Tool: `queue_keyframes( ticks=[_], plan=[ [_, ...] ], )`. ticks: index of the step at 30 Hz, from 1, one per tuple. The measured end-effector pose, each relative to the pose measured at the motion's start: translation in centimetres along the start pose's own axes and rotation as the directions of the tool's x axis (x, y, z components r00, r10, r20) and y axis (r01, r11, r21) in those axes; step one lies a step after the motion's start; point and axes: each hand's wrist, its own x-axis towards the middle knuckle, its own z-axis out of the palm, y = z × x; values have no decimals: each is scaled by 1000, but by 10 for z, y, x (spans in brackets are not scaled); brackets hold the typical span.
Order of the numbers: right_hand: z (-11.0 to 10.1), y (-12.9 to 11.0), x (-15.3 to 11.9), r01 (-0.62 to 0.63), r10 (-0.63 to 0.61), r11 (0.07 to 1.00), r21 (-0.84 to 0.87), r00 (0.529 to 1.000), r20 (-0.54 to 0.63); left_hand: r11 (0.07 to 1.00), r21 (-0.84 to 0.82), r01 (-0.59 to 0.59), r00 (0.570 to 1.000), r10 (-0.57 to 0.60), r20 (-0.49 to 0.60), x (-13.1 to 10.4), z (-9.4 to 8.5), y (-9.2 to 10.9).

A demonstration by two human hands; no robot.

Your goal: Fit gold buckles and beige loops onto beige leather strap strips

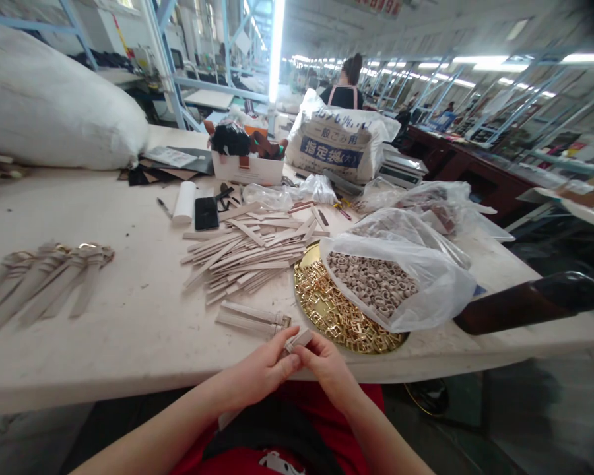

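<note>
Your left hand (267, 369) and right hand (325, 364) meet at the near edge of the table (148, 343), both gripping a pale strap (299, 340) between the fingers. Just beyond your left hand lie finished-looking straps (250, 319) with a buckle end. To the right of them, a round gold tray (323, 307) holds gold buckles (349, 324), and an open plastic bag (438, 290) of small beige loops (376, 284) overlaps its rim. Past the straps you have a loose pile of flat strips (250, 251); buckled straps (54, 277) lie in a row well to the left.
</note>
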Motion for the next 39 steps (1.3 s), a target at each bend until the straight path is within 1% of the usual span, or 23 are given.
queue_keyframes(
  ticks=[1,2,3,4,5,6,7,8,9,10,13,16,18,21,24,27,29,31,35,36,37,39],
  plan=[
    [-6,-4,6,24,-22,994,-105,1000,15,1000,-12,-24,999,24,-24,2,-2,-1],
    [-15,-8,13,55,-55,967,-249,998,7,999,-38,-28,999,27,-28,3,-4,-2],
    [-25,-13,22,81,-99,904,-420,995,-21,997,-70,-16,1000,15,-20,5,-5,-3],
    [-36,-18,32,90,-166,781,-618,984,-66,995,-101,-1,1000,0,-11,6,-6,-3],
    [-46,-23,43,49,-239,589,-807,964,-116,993,-122,10,1000,-11,-7,7,-6,-3],
    [-55,-27,54,-28,-271,354,-935,954,-131,992,-127,10,1000,-11,-11,8,-5,-3],
    [-62,-29,64,-100,-275,152,-983,951,-139,993,-115,2,1000,-4,-19,8,-5,-3],
    [-67,-30,73,-140,-271,32,-990,952,-143,996,-91,-8,1000,5,-29,8,-4,-3],
    [-71,-31,80,-159,-254,-45,-986,957,-143,998,-63,-15,999,13,-37,7,-3,-3],
    [-72,-30,85,-160,-241,-74,-984,961,-138,999,-36,-17,999,15,-43,6,-3,-4],
    [-73,-28,89,-136,-225,-120,-983,969,-106,1000,2,-12,998,12,-69,4,-5,-8],
    [-75,-29,82,-112,-200,-156,-981,977,-79,1000,-8,-15,997,14,-78,3,-7,-9],
    [-76,-32,78,-111,-195,-166,-980,978,-78,1000,14,-25,997,26,-76,4,-6,-8],
    [-75,-34,80,-161,-239,-157,-974,964,-120,995,87,-40,996,47,-79,6,-2,-6],
    [-73,-32,92,-211,-250,-135,-968,953,-172,990,130,-56,994,67,-85,7,1,-4],
    [-72,-29,106,-225,-246,-115,-968,950,-192,986,150,-66,994,79,-80,5,0,-5],
    [-74,-29,109,-218,-259,-96,-971,948,-188,987,146,-61,995,73,-75,3,-2,-7],
    [-76,-31,106,-206,-278,-72,-976,944,-179,991,128,-49,995,60,-81,1,-4,-7],
    [-77,-30,87,-164,-317,-13,-986,936,-151,994,103,-45,990,58,-128,6,-6,-5],
    [-76,-29,82,-145,-329,23,-989,933,-145,994,103,-46,988,61,-140,8,-5,-4],
    [-76,-26,78,-124,-343,79,-989,928,-143,993,104,-50,987,65,-150,10,-5,-3],
    [-76,-20,73,-86,-371,234,-969,913,-170,993,105,-58,984,75,-163,15,-4,-2]
  ],
)
